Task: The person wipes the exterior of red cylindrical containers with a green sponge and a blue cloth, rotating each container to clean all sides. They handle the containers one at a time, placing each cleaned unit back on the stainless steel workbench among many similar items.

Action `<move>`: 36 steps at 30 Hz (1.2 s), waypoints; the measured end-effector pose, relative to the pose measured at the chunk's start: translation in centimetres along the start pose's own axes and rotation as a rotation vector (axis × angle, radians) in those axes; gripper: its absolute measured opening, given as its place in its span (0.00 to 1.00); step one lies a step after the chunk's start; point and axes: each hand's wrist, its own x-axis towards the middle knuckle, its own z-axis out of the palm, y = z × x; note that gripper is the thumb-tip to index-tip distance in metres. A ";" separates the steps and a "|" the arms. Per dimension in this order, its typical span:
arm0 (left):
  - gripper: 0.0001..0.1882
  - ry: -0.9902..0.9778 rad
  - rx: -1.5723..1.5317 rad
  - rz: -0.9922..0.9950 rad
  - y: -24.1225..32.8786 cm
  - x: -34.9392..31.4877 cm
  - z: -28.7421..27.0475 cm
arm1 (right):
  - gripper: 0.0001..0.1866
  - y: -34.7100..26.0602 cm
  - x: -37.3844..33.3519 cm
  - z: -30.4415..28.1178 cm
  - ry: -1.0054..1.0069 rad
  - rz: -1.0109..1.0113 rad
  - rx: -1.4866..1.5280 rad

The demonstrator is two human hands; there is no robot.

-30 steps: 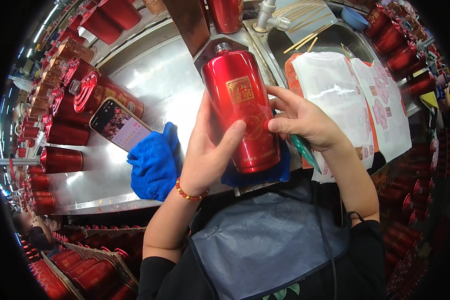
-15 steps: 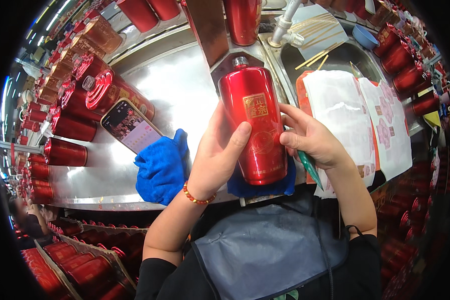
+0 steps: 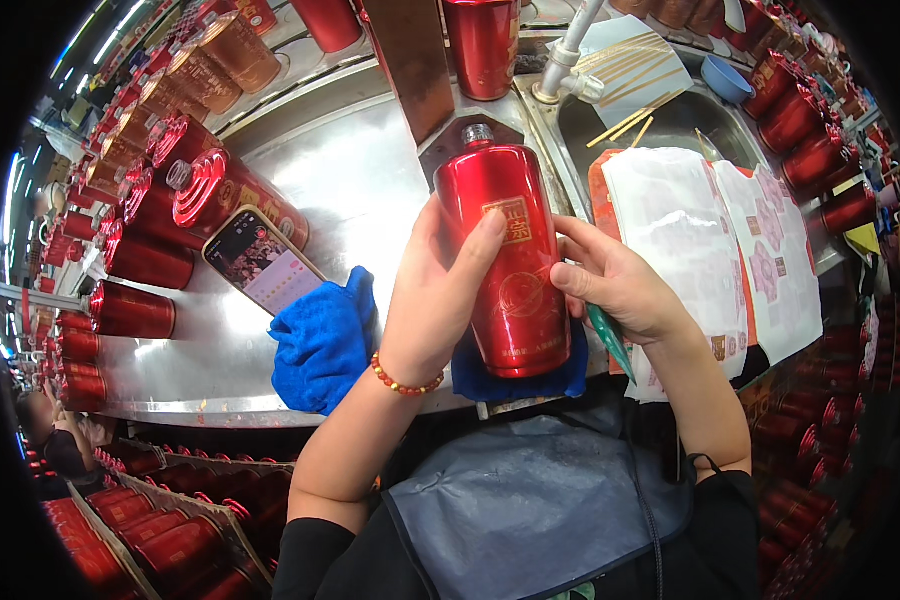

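Observation:
A glossy red bottle [image 3: 515, 315] with gold print and a silver threaded neck is in front of me, its neck pointing away. My left hand [image 3: 440, 285] grips its left side, thumb lying across the gold square label. My right hand [image 3: 620, 290] touches the bottle's right side with its fingertips. Tucked in that hand's curled fingers is a green pointed tool [image 3: 610, 340], its tip pointing down toward my body; its upper part is hidden. Beneath the bottle's base lies a dark blue cloth [image 3: 560, 383].
A bright blue cloth [image 3: 320, 345] overlaps a lit phone [image 3: 262, 260] leaning on a red bottle. White printed sheets [image 3: 675, 250] lie at right, before a sink [image 3: 580, 115] with a tap [image 3: 570, 75]. Behind the held bottle rises a brown panel [image 3: 410, 65]. Many red bottles crowd both sides.
My left thumb has slid up over the gold label and now covers part of it. The bottle has shifted slightly left and nearer me. The right hand still holds the green tool.

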 end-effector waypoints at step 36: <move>0.34 -0.165 0.113 0.018 -0.6 -3.6 -1.5 | 0.49 -0.1 -1.2 0.0 -0.038 -0.025 -0.027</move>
